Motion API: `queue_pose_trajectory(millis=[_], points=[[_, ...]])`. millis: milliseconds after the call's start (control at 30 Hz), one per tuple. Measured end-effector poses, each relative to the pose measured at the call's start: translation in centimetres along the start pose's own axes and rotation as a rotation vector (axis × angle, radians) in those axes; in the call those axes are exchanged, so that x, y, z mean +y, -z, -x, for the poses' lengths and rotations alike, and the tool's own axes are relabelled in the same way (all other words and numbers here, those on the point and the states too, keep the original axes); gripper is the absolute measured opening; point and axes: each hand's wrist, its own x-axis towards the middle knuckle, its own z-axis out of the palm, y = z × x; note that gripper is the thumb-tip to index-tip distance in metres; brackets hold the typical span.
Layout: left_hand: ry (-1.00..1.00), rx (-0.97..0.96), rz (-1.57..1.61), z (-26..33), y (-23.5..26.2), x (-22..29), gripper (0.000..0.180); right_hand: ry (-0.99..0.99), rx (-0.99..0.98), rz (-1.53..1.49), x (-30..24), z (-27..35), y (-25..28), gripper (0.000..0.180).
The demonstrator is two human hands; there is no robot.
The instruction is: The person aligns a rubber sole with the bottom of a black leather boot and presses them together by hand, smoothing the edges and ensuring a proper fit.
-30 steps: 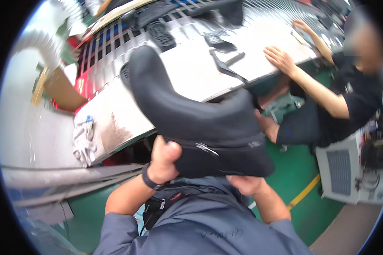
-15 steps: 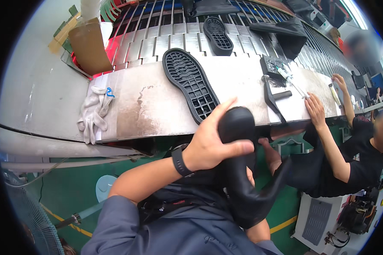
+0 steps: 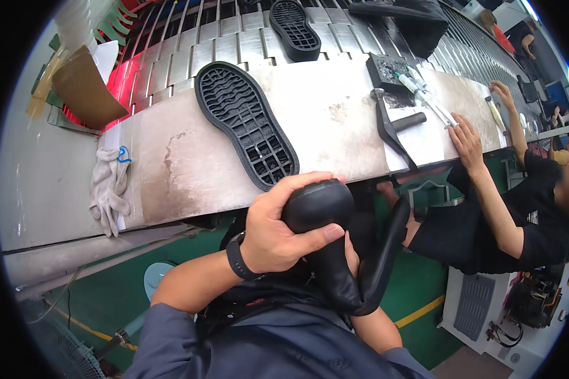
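My left hand (image 3: 275, 230) is wrapped around the rounded end of a black leather boot (image 3: 319, 205), its thumb lying across the near side. Below, the boot bends and its shaft rises to the right. My right hand (image 3: 351, 256) is mostly hidden behind the boot; a few fingers show against it, and it holds the boot from the far side. Just beyond my left hand a black rubber sole (image 3: 262, 142) lies on the worktable (image 3: 189, 170), its ribbed and gridded side up. The boot is held in front of the table edge, apart from the sole.
Beyond the table runs a slatted metal conveyor (image 3: 234, 35) carrying another sole (image 3: 295, 31). A hammer (image 3: 389, 129), a black box (image 3: 385, 71) and white-handled brushes (image 3: 427, 98) lie right; gloves (image 3: 109, 189) lie left. At right a co-worker's hand (image 3: 466, 142) rests on the table.
The view has shifted, so the table things sit farther left. My left hand's stretched fingers have closed around the boot's rounded end, and the boot has turned with its shaft more raised.
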Motion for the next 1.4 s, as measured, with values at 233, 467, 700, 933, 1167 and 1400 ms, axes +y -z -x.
queue_pose_trajectory(millis=[233,467,700,933,1167,1400], points=[[-0.081,0.013,-0.018,-1.9,0.1,1.1,0.064,0.294,-0.174,1.956,-2.5,14.0,6.1,0.054],[-0.392,-0.281,-0.372,-2.0,-1.0,1.7,0.086,0.236,-0.397,1.358,-12.9,16.5,-5.3,0.062],[-0.528,-0.318,-0.171,-0.9,-2.7,1.0,0.113,0.41,-0.337,1.31,-8.7,3.5,-4.4,0.14],[-0.496,-0.309,-0.261,0.4,-1.3,0.7,0.107,0.154,-0.344,1.142,-5.8,2.0,-2.2,0.135],[-0.278,-0.439,-0.503,-3.5,-0.6,2.7,0.074,0.227,-0.215,1.197,-7.0,2.8,-0.3,0.094],[-0.306,0.438,-1.648,-12.8,20.6,-2.8,0.054,-0.121,-0.073,0.3,-9.6,3.6,-0.7,0.083]])
